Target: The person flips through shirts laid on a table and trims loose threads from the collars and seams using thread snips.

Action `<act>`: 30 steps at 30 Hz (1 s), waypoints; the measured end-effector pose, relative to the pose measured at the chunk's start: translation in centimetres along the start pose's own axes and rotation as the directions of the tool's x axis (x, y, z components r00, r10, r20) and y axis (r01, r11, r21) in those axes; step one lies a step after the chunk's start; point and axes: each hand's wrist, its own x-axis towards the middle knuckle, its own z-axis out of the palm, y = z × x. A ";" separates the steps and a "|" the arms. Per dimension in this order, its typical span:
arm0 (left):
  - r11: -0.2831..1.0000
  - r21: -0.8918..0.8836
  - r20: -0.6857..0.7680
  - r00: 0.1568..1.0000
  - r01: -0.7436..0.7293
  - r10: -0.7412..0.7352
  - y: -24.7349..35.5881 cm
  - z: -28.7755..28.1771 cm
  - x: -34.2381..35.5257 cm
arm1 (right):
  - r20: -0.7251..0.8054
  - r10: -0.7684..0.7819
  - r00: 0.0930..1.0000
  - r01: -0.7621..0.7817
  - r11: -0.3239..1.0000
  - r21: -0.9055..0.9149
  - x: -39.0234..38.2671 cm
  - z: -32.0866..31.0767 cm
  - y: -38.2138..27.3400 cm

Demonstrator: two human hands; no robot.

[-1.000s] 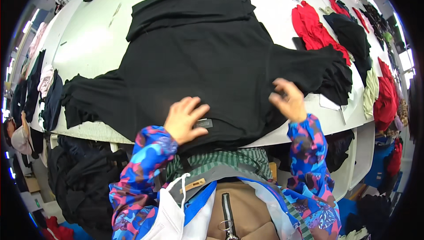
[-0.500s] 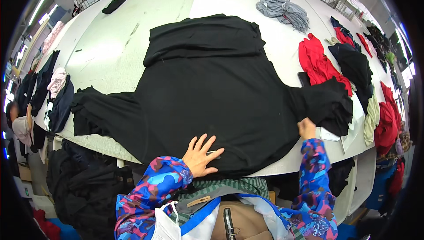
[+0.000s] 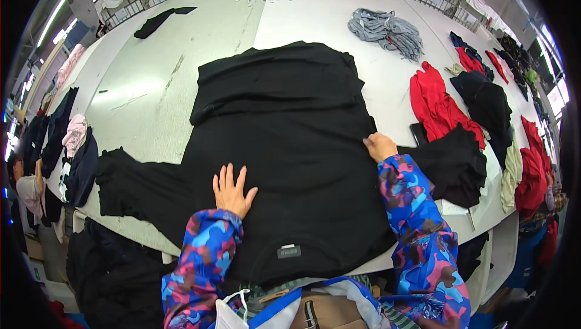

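The black shirt [image 3: 290, 172] is lying spread on the tabletop [image 3: 224, 32], its far end not yet smooth. The left hand [image 3: 230, 196] is resting flat, gripping nothing; the right hand [image 3: 381, 146] is pinching the shirt's edge.

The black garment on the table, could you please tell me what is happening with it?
A person works with both hands on the black garment, which lies spread on the white table. The left hand rests open on the fabric. The right hand seems to pinch its right edge. The neck label lies nearest the person.
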 end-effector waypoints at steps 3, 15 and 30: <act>0.999 -0.025 -0.002 1.000 0.023 -0.023 -0.2 -0.8 -0.2 | 0.001 0.239 0.971 -0.206 0.835 0.510 6.8 -0.8 0.4; 0.975 -0.217 -0.092 0.993 0.050 -0.072 -0.5 -1.4 0.8 | 0.186 0.575 0.797 -0.451 0.361 0.816 26.8 6.6 -0.3; 0.979 -0.201 -0.167 0.984 0.034 -0.068 -0.6 -0.8 1.2 | 0.707 -0.113 0.698 -0.630 0.372 0.681 1.2 -7.3 1.0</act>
